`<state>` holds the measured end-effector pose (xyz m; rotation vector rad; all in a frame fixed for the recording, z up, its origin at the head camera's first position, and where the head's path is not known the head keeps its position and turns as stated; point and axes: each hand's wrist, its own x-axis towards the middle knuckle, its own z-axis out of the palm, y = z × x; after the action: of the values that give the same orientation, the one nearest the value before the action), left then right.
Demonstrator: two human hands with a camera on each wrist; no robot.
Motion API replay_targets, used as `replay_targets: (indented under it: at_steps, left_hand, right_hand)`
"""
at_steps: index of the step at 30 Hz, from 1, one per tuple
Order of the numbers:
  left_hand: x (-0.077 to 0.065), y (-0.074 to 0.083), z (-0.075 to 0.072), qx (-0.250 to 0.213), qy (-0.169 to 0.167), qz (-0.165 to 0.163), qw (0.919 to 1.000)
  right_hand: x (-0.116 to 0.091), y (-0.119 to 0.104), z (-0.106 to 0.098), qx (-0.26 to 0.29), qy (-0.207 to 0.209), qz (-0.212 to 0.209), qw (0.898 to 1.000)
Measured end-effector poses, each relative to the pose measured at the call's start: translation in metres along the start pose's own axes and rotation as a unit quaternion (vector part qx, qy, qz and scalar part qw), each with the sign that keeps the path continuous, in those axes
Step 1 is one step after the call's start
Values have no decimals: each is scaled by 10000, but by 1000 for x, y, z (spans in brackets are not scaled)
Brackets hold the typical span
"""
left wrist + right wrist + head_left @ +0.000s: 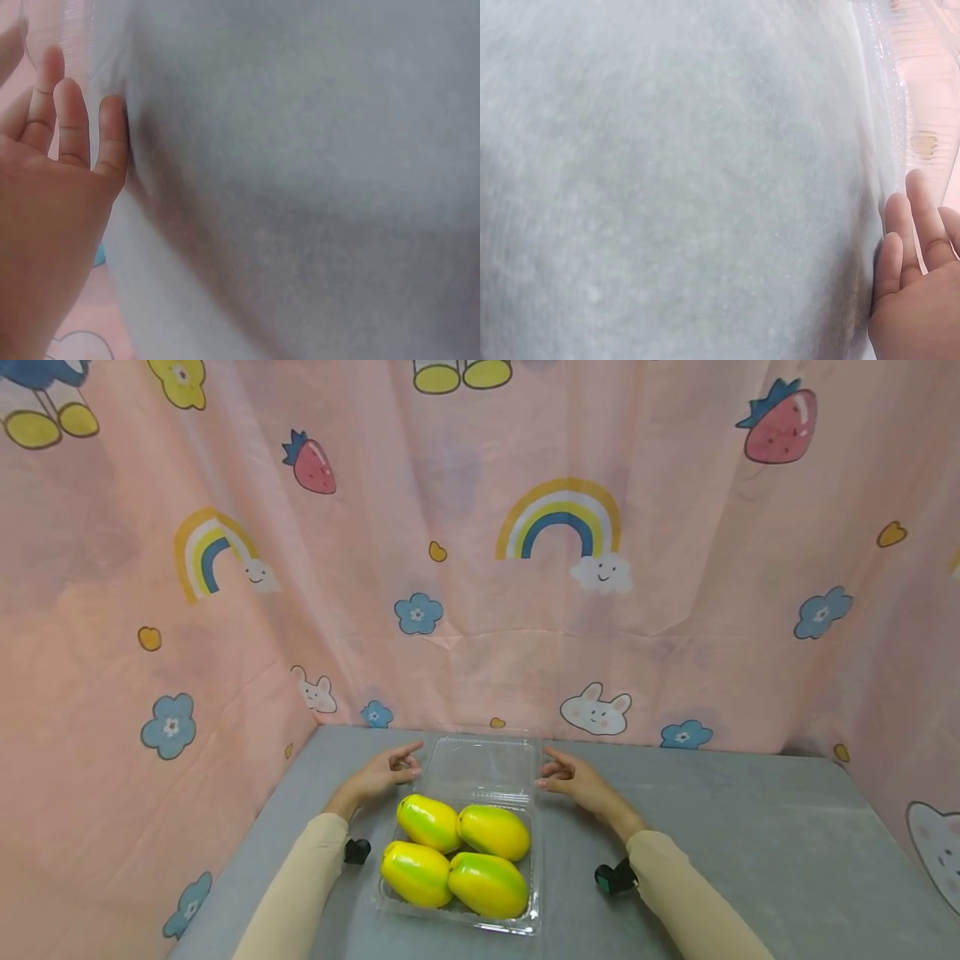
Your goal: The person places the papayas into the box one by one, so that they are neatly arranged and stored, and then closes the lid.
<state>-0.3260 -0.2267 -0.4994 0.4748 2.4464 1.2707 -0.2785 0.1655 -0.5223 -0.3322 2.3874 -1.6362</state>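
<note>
A clear plastic clamshell box (535, 893) sits on the table in the head view, holding several glossy yellow-green mangoes (491, 885) in two rows. Its transparent lid (480, 768) is folded back, away from the person. Beside the lid's left edge is my left hand (378, 777), index finger and thumb spread apart with their tips at that edge. My right hand (581, 783) mirrors it at the right edge, thumb and index finger also apart. Both wrist views show the left hand's fingers (73, 120) and the right hand's fingers (901, 232) loosely extended, close to the clear plastic.
The grey tabletop (750, 827) extends to both sides of the box. Behind it and at the sides hangs a pink curtain (480, 668) printed with rainbows, flowers and strawberries. Small black devices (617, 877) are worn at the wrists.
</note>
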Motion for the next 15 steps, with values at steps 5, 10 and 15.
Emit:
replay_targets:
  at_steps: [5, 10, 15]
  left_hand:
    - [-1, 3, 1, -176, -26, -38, 9998]
    - [-3, 8, 2, -444, 4, -86, 9990]
    - [-4, 9, 1, -508, -4, -61, 9987]
  right_hand:
    - [-1, -1, 1, 277, -39, 43, 9996]
    - [-2, -3, 3, 320, 17, 60, 9995]
    - [-1, -3, 4, 400, 97, 90, 9991]
